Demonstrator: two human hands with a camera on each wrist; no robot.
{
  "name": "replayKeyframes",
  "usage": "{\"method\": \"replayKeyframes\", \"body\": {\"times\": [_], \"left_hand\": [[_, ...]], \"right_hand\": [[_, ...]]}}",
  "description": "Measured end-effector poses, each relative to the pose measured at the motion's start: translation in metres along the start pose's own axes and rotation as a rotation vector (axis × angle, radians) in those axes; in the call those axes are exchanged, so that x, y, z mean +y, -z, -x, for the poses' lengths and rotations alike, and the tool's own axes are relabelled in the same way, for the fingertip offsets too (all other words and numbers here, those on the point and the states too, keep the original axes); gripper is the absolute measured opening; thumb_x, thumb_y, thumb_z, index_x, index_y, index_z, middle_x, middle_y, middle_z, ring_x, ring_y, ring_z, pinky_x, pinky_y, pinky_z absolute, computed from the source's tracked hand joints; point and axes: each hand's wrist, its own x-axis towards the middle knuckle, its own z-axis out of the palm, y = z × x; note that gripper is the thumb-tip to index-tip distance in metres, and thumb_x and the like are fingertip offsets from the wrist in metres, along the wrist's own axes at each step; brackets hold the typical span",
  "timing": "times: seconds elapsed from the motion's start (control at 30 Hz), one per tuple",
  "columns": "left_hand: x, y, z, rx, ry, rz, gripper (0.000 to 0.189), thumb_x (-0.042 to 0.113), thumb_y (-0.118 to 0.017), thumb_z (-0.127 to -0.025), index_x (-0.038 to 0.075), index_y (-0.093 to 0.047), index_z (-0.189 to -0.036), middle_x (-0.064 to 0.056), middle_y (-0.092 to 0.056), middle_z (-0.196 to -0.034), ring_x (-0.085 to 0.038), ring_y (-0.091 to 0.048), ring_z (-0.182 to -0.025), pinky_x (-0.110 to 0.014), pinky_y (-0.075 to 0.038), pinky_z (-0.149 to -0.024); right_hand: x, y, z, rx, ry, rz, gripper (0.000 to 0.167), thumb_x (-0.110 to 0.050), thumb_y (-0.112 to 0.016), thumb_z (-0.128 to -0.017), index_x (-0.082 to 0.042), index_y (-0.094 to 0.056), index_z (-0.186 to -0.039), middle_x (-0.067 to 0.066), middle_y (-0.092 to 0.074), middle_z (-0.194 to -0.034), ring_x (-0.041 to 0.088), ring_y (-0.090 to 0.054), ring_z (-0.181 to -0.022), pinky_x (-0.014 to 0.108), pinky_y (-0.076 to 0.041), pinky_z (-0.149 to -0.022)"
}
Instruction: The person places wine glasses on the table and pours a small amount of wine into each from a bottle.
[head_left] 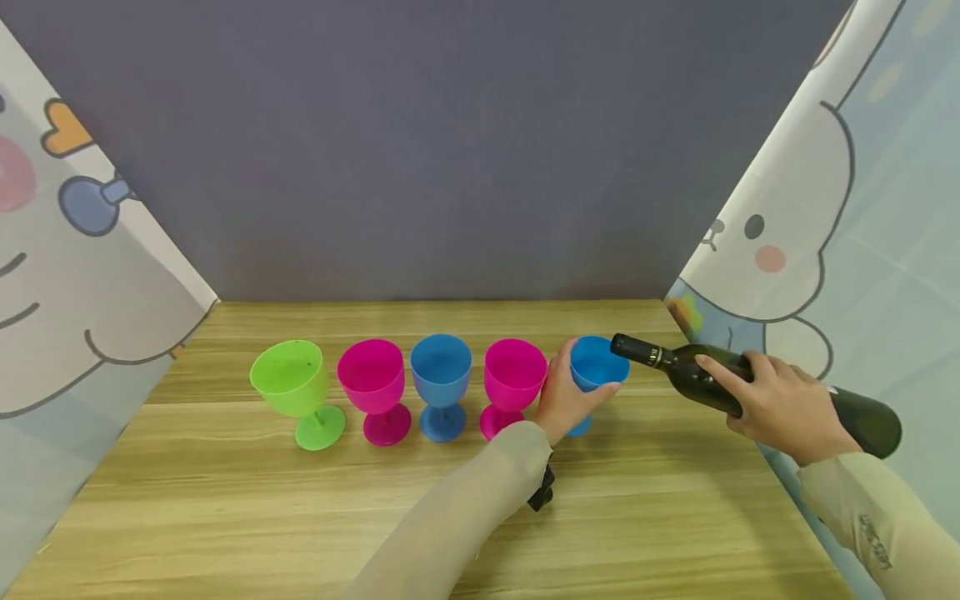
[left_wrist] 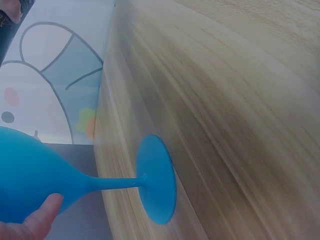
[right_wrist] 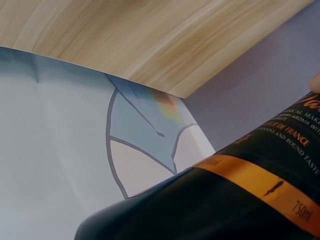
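My left hand (head_left: 562,402) holds the bowl of a blue plastic goblet (head_left: 597,360) at the right end of a row. In the left wrist view the same goblet (left_wrist: 45,175) stands upright, its round foot on the wooden table. A dark wine bottle (head_left: 705,377) is gripped round its body by my right hand (head_left: 783,408). The bottle lies almost level, tilted, with its mouth at the right rim of that goblet. Whether any liquid flows cannot be seen. The right wrist view shows the bottle's base end (right_wrist: 165,210) and an orange label band.
Left of my left hand stand a pink goblet (head_left: 515,367), a blue goblet (head_left: 441,371), another pink goblet (head_left: 372,379) and a green goblet (head_left: 292,379). They line up on the wooden table (head_left: 300,517). A grey panel (head_left: 450,150) rises behind, with cartoon-printed sheets at both sides.
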Motion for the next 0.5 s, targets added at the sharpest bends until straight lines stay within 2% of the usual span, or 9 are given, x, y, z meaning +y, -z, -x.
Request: {"method": "replayKeyframes", "body": {"times": [0.1, 0.2, 0.23, 0.3, 0.33, 0.4, 0.43, 0.5], "left_hand": [[-0.0001, -0.0004, -0.0003, -0.001, -0.003, 0.0, 0.082, 0.04, -0.076, -0.08, 0.027, -0.031, -0.147, -0.005, -0.045, -0.136, -0.026, -0.048, -0.12, -0.046, -0.047, -0.093], [0.0003, -0.0005, -0.0006, 0.002, -0.003, -0.002, 0.082, 0.04, -0.076, -0.08, 0.026, -0.032, -0.147, -0.005, -0.046, -0.136, -0.026, -0.049, -0.12, -0.046, -0.047, -0.093], [0.0006, -0.0002, -0.0005, 0.001, -0.002, 0.001, 0.082, 0.04, -0.076, -0.08, 0.025, -0.032, -0.147, -0.006, -0.045, -0.136, -0.027, -0.048, -0.12, -0.046, -0.047, -0.093], [0.0011, 0.0, -0.0005, 0.002, 0.0, 0.002, 0.082, 0.04, -0.076, -0.08, 0.024, -0.032, -0.147, -0.006, -0.045, -0.136, -0.027, -0.048, -0.12, -0.046, -0.047, -0.093], [0.0013, 0.0001, -0.0006, 0.002, 0.001, 0.003, 0.082, 0.04, -0.076, -0.08, 0.024, -0.032, -0.147, -0.006, -0.046, -0.136, -0.027, -0.049, -0.12, -0.046, -0.047, -0.093], [0.0014, 0.0003, -0.0008, 0.0, 0.001, 0.005, 0.082, 0.04, -0.076, -0.08, 0.024, -0.032, -0.148, -0.006, -0.045, -0.136, -0.027, -0.048, -0.12, -0.046, -0.047, -0.093], [0.0013, 0.0002, -0.0009, 0.001, 0.001, 0.005, 0.082, 0.04, -0.076, -0.08, 0.024, -0.032, -0.147, -0.006, -0.046, -0.135, -0.027, -0.049, -0.12, -0.046, -0.047, -0.093], [0.0009, 0.0002, -0.0013, 0.002, 0.0, 0.004, 0.082, 0.04, -0.076, -0.08, 0.025, -0.032, -0.147, -0.006, -0.046, -0.135, -0.027, -0.049, -0.119, -0.046, -0.047, -0.092]], "right_hand": [[0.0016, 0.0011, -0.0002, -0.016, 0.007, -0.007, 0.058, -0.048, -0.032, -0.088, -0.019, -0.05, -0.134, 0.03, -0.047, -0.078, 0.041, -0.049, -0.052, 0.052, -0.04, -0.036], [0.0017, 0.0026, -0.0017, -0.029, 0.005, -0.008, 0.058, -0.048, -0.031, -0.088, -0.019, -0.05, -0.134, 0.03, -0.046, -0.077, 0.041, -0.049, -0.052, 0.051, -0.04, -0.036], [0.0015, 0.0027, -0.0021, -0.032, 0.005, -0.002, 0.061, -0.049, -0.02, -0.09, -0.019, -0.051, -0.134, 0.03, -0.046, -0.077, 0.042, -0.049, -0.052, 0.052, -0.041, -0.037], [0.0015, 0.0036, -0.0031, -0.043, 0.007, 0.008, 0.062, -0.049, -0.019, -0.09, -0.019, -0.05, -0.135, 0.03, -0.046, -0.077, 0.042, -0.049, -0.053, 0.051, -0.041, -0.037], [0.0016, 0.0043, -0.0035, -0.05, 0.006, 0.01, 0.057, -0.049, -0.03, -0.09, -0.02, -0.05, -0.135, 0.03, -0.047, -0.078, 0.042, -0.05, -0.054, 0.052, -0.042, -0.038], [0.0022, 0.006, -0.0041, -0.067, 0.01, 0.01, 0.059, -0.042, -0.053, -0.081, -0.02, -0.049, -0.136, 0.03, -0.048, -0.079, 0.042, -0.051, -0.055, 0.052, -0.043, -0.04], [0.0027, 0.0065, -0.0039, -0.075, 0.014, 0.016, 0.061, -0.039, -0.054, -0.079, -0.02, -0.048, -0.137, 0.03, -0.048, -0.079, 0.041, -0.051, -0.055, 0.051, -0.043, -0.04], [0.0031, 0.0076, -0.0045, -0.082, 0.015, 0.012, 0.079, -0.03, -0.071, -0.062, -0.02, -0.048, -0.137, 0.031, -0.049, -0.08, 0.041, -0.051, -0.055, 0.052, -0.044, -0.041]]}}
